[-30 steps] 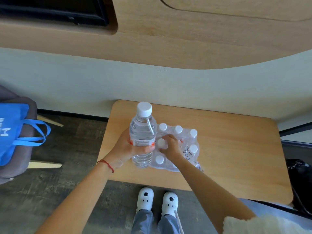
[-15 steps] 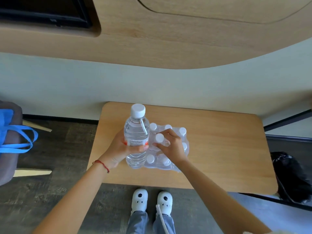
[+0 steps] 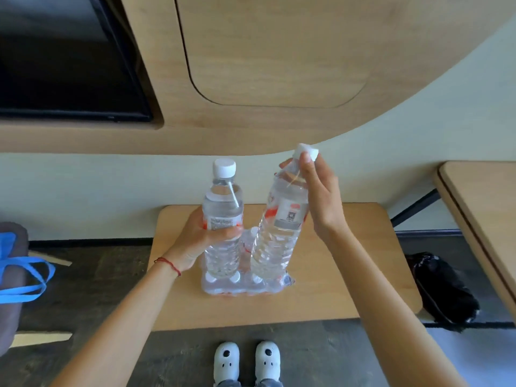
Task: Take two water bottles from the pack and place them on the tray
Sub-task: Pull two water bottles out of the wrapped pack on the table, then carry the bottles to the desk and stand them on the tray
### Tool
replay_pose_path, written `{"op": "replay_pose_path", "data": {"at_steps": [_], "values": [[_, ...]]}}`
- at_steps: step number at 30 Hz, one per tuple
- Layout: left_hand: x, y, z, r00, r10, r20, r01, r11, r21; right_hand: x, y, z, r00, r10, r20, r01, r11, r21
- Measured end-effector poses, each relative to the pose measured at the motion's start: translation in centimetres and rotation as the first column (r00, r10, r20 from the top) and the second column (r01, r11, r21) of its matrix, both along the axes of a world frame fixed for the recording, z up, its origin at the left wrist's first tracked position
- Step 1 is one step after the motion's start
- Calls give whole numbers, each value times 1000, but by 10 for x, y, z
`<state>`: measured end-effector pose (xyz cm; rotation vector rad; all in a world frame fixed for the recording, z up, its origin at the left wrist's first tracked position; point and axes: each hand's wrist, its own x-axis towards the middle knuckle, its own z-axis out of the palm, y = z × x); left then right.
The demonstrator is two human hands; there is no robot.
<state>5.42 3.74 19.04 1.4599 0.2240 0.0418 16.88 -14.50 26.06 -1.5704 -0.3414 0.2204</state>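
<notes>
My left hand (image 3: 201, 237) grips a clear water bottle (image 3: 222, 219) with a white cap around its middle, holding it upright above the pack. My right hand (image 3: 317, 196) holds a second water bottle (image 3: 279, 233) by its neck, just under the white cap; this bottle tilts, its base near the pack. The shrink-wrapped pack of bottles (image 3: 245, 284) lies on the small wooden table (image 3: 349, 275) beneath both bottles, with several white caps showing. No tray is in view.
A wall with a wooden cabinet panel (image 3: 279, 65) rises behind the table. Another wooden tabletop (image 3: 480, 196) stands at the right. A black bag (image 3: 441, 289) lies on the floor at the right, a blue bag (image 3: 16, 275) on a seat at the left.
My right hand has pulled a second bottle up out of the pack by its neck. My left hand has raised its bottle higher.
</notes>
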Motion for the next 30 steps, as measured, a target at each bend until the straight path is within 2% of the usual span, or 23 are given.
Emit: {"op": "replay_pose_path", "data": {"at_steps": [2, 5, 10, 14, 20, 30], "values": [[2, -12, 17, 1000, 5, 19, -5, 1000, -21, -4, -7, 25, 999, -43, -10, 43, 998, -48], [5, -35, 38, 999, -30, 30, 32, 997, -69, -18, -36, 48, 976, -218, -29, 215, 974, -76], [19, -97, 66, 991, -118, 62, 121, 992, -48, -42, -104, 63, 935, -329, -130, 338, 940, 46], [35, -162, 79, 976, -207, 69, 209, 978, -15, -46, -163, 73, 896, -428, -122, 439, 894, 91], [61, -281, 82, 966, -246, 78, 247, 969, 0, -43, -295, 73, 831, -538, -141, 556, 805, 208], [120, -497, 97, 917, -396, 49, 394, 918, 47, -22, -514, 80, 704, -695, -143, 709, 677, 196]]}}
